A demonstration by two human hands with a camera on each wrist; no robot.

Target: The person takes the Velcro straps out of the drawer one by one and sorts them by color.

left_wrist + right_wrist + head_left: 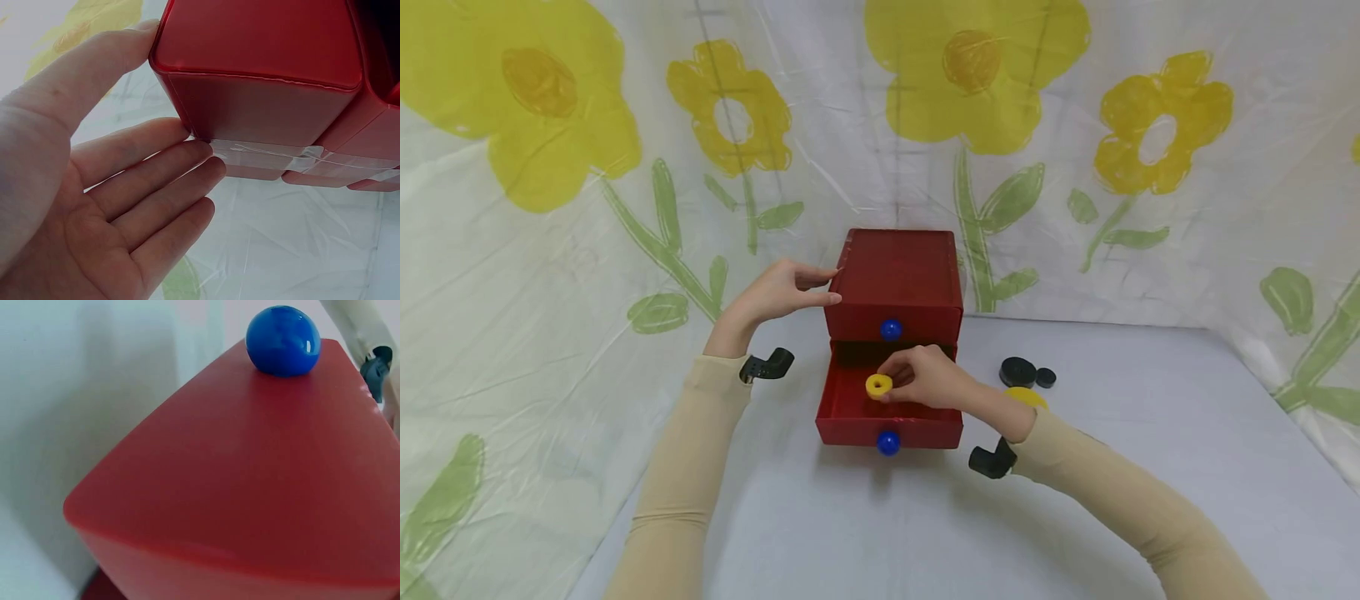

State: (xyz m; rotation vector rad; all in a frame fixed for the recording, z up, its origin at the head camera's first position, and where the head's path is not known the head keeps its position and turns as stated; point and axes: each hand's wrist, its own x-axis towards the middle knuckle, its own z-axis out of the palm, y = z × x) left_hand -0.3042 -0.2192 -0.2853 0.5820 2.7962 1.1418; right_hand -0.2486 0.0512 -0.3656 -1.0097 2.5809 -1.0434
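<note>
A red two-drawer box stands at the back of the table, its lower drawer pulled out. My right hand pinches a small yellow ring with a hole in its middle, over that drawer. In the right wrist view the drawer front and its blue knob fill the picture, and the hand itself is hidden. My left hand rests its fingertips at the left side of the box. The left wrist view shows its fingers fairly straight along the box's edge.
Right of the box lie a large black disc, a smaller black disc and a yellow disc, partly behind my right wrist. The upper drawer is pushed in, with a blue knob. A flowered curtain hangs behind.
</note>
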